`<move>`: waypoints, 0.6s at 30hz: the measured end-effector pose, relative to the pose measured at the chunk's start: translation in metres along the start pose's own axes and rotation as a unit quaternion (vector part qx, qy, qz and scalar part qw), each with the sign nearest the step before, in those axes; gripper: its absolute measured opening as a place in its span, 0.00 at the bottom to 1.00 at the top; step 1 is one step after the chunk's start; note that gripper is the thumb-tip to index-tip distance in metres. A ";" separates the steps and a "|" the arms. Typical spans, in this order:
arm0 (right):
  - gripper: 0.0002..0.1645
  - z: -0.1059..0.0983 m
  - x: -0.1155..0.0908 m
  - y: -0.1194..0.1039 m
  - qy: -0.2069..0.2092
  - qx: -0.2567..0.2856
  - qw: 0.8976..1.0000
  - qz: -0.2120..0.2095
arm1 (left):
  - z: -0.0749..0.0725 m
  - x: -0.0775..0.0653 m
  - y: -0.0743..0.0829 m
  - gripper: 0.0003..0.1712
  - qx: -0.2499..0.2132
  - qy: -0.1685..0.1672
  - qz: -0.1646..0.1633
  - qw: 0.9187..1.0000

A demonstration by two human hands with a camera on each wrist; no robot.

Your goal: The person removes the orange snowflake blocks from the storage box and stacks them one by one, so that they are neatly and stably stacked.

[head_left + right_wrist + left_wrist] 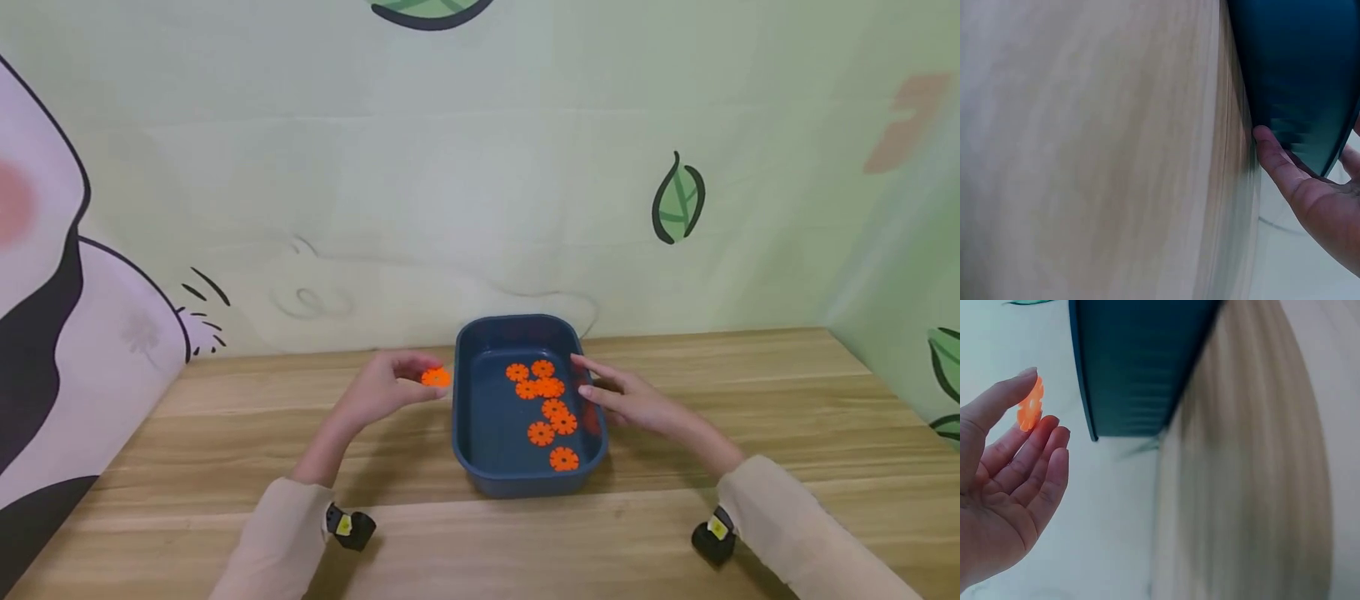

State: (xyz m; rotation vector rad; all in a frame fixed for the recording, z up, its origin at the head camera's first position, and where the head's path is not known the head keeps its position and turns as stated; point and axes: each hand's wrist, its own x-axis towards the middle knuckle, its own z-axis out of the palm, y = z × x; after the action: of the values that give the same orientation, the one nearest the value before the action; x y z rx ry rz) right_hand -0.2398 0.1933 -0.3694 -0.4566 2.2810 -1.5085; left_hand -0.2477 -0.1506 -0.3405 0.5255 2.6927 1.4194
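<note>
My left hand [381, 388] pinches an orange notched plastic disc [436, 377] between thumb and fingers, just outside the left rim of a dark blue plastic bin [468, 479]. In the left wrist view the disc [1030, 405] is edge-on to the camera, and the other fingers lie loosely bent below it. Several more orange notched discs [541, 433] lie flat inside the bin, mostly along its right half, some overlapping. My right hand [633, 402] holds the bin's right wall, with digits at the rim and one low along the outside [1272, 156].
The bin stands on a wood-grain table [420, 542], close to a pale green wall covering [450, 208] with printed leaves. Each wrist carries a small black camera [354, 530] on a strap.
</note>
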 end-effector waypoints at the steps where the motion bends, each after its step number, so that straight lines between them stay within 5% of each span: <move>1: 0.37 0.000 0.000 0.000 -0.001 0.001 1.000 0.001 | -0.001 -0.001 -0.003 0.22 0.001 0.000 -0.004 1.000; 10: 0.38 0.001 -0.001 -0.001 -0.005 0.019 1.000 0.011 | -0.004 -0.004 -0.017 0.23 0.012 -0.024 -0.035 0.999; 18: 0.39 -0.005 -0.004 0.000 -0.006 0.030 1.000 0.003 | 0.000 0.007 -0.031 0.22 0.060 -0.049 -0.038 0.996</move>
State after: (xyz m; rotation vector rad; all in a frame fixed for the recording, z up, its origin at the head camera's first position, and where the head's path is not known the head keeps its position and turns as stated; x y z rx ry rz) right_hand -0.2388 0.1991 -0.3668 -0.4404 2.2194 -1.5624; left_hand -0.2631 -0.1642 -0.3652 0.4821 2.7005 1.1881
